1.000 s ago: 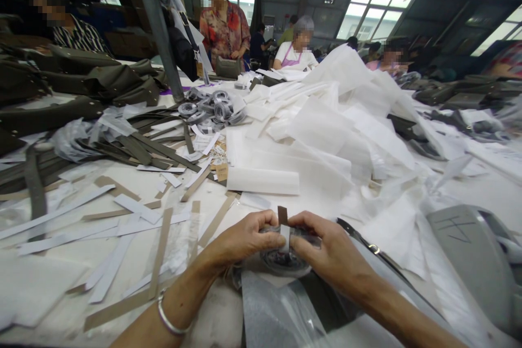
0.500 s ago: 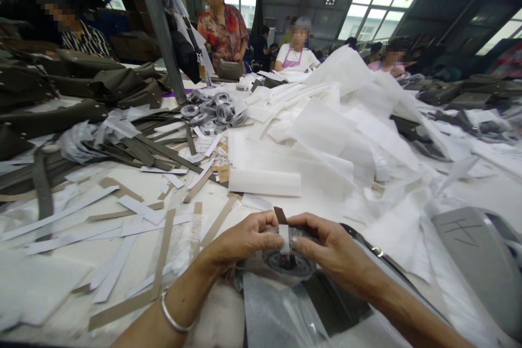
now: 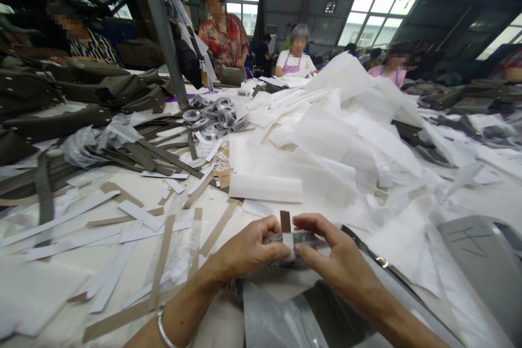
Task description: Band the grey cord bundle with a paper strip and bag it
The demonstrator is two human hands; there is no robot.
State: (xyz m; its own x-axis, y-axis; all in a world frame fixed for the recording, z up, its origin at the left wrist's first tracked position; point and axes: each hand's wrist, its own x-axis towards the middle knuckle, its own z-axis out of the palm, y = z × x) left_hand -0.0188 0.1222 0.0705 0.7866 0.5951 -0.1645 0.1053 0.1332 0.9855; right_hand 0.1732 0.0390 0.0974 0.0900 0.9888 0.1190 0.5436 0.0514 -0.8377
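Between my hands is a rolled strap (image 3: 306, 237) in clear plastic, with a white paper band (image 3: 288, 243) around it. A brown strap end (image 3: 285, 221) sticks up above the band. My left hand (image 3: 249, 247) is closed on the roll's left side, thumb against the band. On the other side, my right hand (image 3: 340, 255) grips the roll between thumb and curved fingers. Beneath my hands lies a dark bag (image 3: 334, 307), partly covered by a greyish translucent sheet (image 3: 277, 310). A thin black strap with a buckle (image 3: 382, 262) runs beside my right forearm.
White sheets (image 3: 326, 119) are heaped ahead. Plastic-wrapped strap rolls (image 3: 224, 111) lie near a metal post (image 3: 163, 38). Paper and brown strips (image 3: 163, 261) scatter on the left, dark olive bags (image 3: 106, 84) behind. A grey marked case (image 3: 468, 266) sits right. Several people work across the table.
The roll has tipped, so its coiled face no longer shows and its edge faces me. The brown end stands more upright. Both hands still hold it, and my view has shifted slightly.
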